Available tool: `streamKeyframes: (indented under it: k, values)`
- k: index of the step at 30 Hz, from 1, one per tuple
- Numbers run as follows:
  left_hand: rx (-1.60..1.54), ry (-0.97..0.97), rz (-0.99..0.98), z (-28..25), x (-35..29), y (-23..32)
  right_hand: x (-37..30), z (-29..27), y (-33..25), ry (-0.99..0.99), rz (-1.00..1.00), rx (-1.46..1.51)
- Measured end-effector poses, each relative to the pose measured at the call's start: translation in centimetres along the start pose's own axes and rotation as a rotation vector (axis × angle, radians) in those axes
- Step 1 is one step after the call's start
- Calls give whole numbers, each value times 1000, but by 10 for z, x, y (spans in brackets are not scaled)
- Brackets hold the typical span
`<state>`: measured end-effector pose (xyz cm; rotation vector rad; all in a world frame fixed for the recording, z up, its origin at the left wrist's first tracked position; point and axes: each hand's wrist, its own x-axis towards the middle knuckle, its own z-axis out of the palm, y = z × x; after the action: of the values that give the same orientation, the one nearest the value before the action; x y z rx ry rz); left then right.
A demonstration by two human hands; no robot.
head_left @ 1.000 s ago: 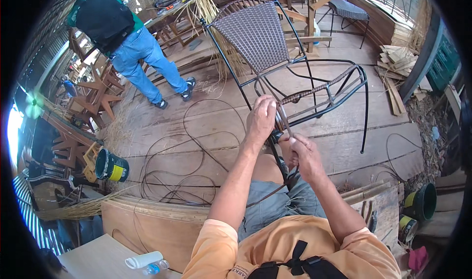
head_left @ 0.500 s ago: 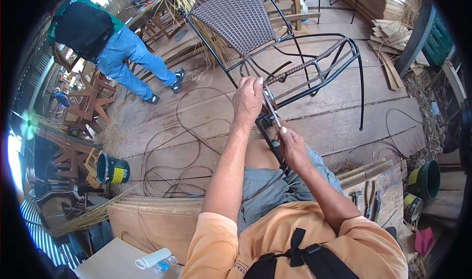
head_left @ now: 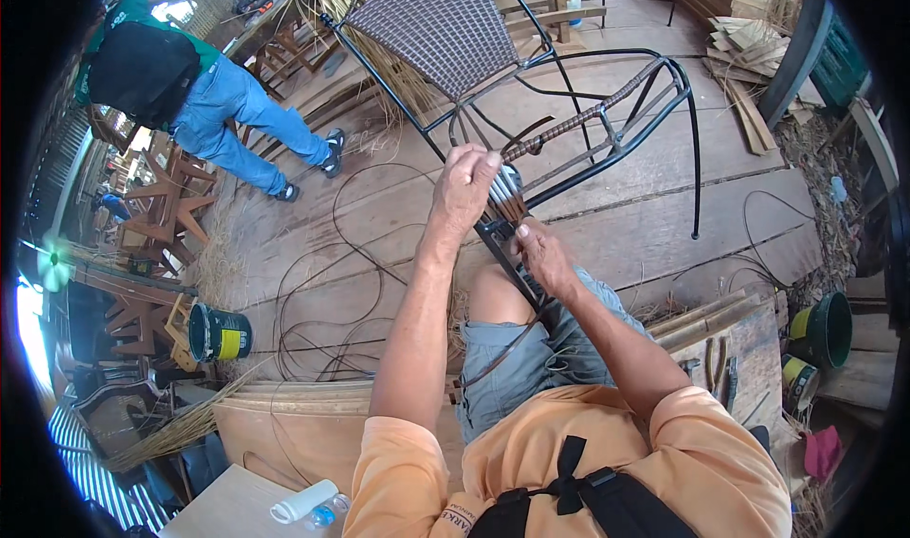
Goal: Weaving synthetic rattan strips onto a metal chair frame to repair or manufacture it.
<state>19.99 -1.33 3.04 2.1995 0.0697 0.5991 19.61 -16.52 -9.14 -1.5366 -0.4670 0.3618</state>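
Note:
A black metal chair frame (head_left: 607, 182) lies tilted across my knees, with a brown woven backrest (head_left: 441, 31) and a side rail (head_left: 578, 119) wrapped in brown strand. My left hand (head_left: 463, 197) is closed around several flat weaving strands (head_left: 506, 195) at the frame's near corner; its fingertips press on their upper part. At the lower end of those strands my right hand (head_left: 544, 256) is closed, thumb against bent fingers, pinching what looks like a strand end. Its fingers partly hide that end. A loose strand (head_left: 502, 360) runs down across my shorts.
Long loops of strand (head_left: 334, 244) lie on the plank floor at left. Hand tools (head_left: 720, 372) rest on a board at right, beside green buckets (head_left: 823, 329). Another green bucket (head_left: 220, 331) stands at left. A person (head_left: 204, 92) in jeans stands at far left. Wood scraps (head_left: 749, 54) are piled at far right.
My right hand has moved up and left, closer to my left hand; the shiny thin length between them no longer shows. My left hand and the chair have shifted slightly left in view.

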Motion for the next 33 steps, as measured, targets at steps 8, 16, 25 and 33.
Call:
streamKeyframes:
  k: [8,16,25,33]
  values:
    - [94,-43,81,-2,-3,7,2,-4,3,66,-52,-127]
    - [-321,-74,-210,-16,5,6,6,-4,13,-17,93,-63]
    - [-482,-46,-240,-20,3,10,10,-3,14,-43,107,37]
    - [79,104,-30,-3,10,30,11,-4,6,-24,63,13]
